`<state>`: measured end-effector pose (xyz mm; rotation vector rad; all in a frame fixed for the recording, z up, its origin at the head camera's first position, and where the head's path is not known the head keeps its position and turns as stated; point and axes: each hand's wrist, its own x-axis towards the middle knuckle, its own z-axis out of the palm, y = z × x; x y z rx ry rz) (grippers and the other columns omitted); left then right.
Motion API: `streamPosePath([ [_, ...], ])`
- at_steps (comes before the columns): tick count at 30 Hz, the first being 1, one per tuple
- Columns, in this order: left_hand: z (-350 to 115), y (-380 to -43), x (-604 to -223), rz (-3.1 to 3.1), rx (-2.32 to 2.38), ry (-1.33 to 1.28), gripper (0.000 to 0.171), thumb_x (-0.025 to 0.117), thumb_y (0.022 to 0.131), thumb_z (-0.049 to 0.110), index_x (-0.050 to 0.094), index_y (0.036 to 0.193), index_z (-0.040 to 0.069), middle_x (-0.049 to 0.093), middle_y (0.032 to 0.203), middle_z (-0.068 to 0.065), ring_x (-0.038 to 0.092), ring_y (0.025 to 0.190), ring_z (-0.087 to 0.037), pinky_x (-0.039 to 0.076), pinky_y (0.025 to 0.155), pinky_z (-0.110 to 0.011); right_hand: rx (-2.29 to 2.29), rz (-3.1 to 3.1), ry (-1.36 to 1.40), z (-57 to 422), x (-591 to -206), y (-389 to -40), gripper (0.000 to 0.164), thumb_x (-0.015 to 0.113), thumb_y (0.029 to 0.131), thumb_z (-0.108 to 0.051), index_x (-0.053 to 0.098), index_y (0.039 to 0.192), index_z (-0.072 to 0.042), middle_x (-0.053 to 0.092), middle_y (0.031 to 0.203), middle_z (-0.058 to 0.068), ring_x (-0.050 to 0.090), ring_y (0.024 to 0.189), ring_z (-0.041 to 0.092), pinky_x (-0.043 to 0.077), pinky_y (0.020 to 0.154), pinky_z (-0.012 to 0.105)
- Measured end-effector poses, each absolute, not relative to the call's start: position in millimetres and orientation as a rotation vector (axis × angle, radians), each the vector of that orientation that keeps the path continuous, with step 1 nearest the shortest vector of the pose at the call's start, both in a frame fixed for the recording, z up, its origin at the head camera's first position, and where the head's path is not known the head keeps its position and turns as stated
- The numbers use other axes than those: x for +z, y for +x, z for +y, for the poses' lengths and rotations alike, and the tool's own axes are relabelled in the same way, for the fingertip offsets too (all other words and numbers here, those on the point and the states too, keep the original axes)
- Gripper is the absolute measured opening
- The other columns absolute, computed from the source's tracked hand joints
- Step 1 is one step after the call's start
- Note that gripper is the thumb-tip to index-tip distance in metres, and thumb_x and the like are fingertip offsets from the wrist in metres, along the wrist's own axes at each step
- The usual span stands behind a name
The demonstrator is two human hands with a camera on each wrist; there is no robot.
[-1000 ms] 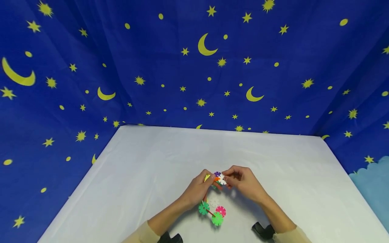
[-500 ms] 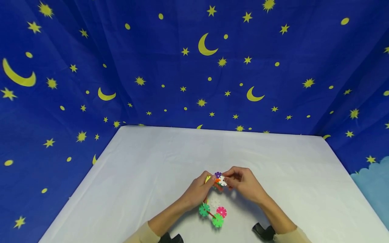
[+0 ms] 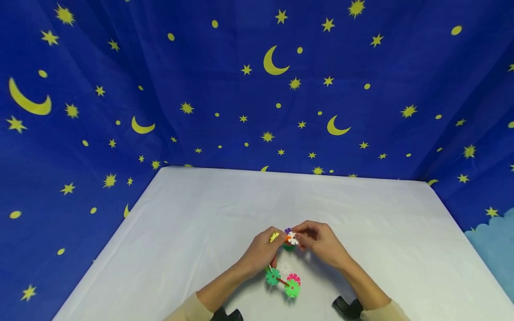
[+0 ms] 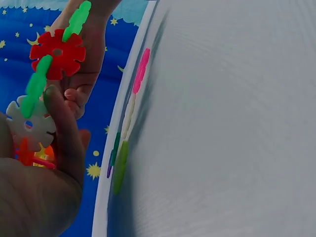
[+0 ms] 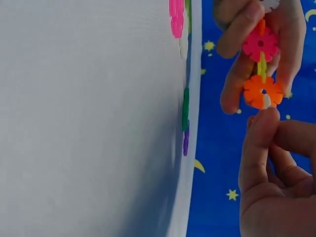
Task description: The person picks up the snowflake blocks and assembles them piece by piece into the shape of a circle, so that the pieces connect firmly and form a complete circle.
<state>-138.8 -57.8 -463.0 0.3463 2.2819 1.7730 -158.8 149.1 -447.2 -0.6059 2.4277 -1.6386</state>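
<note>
My left hand (image 3: 259,254) grips a chain of notched plastic interlocking discs. From it hang a teal disc (image 3: 273,276), a red disc (image 4: 58,55) and a bright green disc (image 3: 292,289). The chain's other end shows a pink disc (image 5: 260,44), a yellow one edge-on (image 5: 262,67) and an orange disc (image 5: 263,92). With thumb and forefinger, my right hand (image 3: 323,244) pinches a white disc (image 3: 292,238) that meets the orange one's lower edge. Its fingertips cover part of the white disc in the right wrist view.
Loose discs lie flat on the white-covered table (image 3: 209,214): pink (image 4: 141,71), white (image 4: 129,116), lime green (image 4: 120,168), dark green (image 5: 185,109) and purple (image 5: 186,139). Black objects (image 3: 347,307) show beside both forearms. A blue star-and-moon cloth (image 3: 225,80) surrounds the table.
The hanging end of the chain has swung slightly to the right. The white disc has shifted a little left with the right fingertips, and more of the dark green disc below shows.
</note>
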Motion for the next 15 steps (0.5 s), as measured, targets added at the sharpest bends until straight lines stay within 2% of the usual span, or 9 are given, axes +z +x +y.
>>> streamPosePath([
  [3, -57.0, -139.5, -462.3, 2.252, 1.819, 0.323, 0.029, 0.051, 0.1, 0.035, 0.064, 0.115, 0.014, 0.047, 0.044, -0.003, 0.045, 0.036, -0.014, 0.04, 0.038, -0.027, -1.618, 2.43, -0.601, 148.9, -449.2, -160.7, 0.015, 0.063, 0.094, -0.009, 0.068, 0.107, -0.005, 0.068, 0.083, 0.007, 0.064, 0.067, 0.019, 0.053, 0.058, 0.032],
  [9, -57.1, -141.1, -460.0, 2.097, 1.921, 0.29, 0.03, 0.052, 0.1, 0.027, 0.062, 0.125, 0.014, 0.049, 0.049, -0.006, 0.045, 0.035, -0.014, 0.043, 0.034, -0.026, -1.648, 2.377, -0.56, 149.2, -448.6, -164.2, 0.018, 0.061, 0.095, -0.012, 0.065, 0.111, -0.005, 0.068, 0.086, 0.008, 0.066, 0.071, 0.023, 0.055, 0.063, 0.038],
  [15, -59.6, -141.4, -458.6, 1.984, 2.012, 0.262, 0.036, 0.045, 0.101, 0.02, 0.056, 0.132, 0.005, 0.048, 0.051, -0.006, 0.041, 0.032, -0.013, 0.038, 0.03, -0.025, -1.676, 2.305, -0.61, 152.3, -451.6, -173.4, 0.021, 0.048, 0.102, -0.012, 0.063, 0.112, -0.001, 0.066, 0.089, 0.015, 0.066, 0.073, 0.029, 0.056, 0.066, 0.04],
])
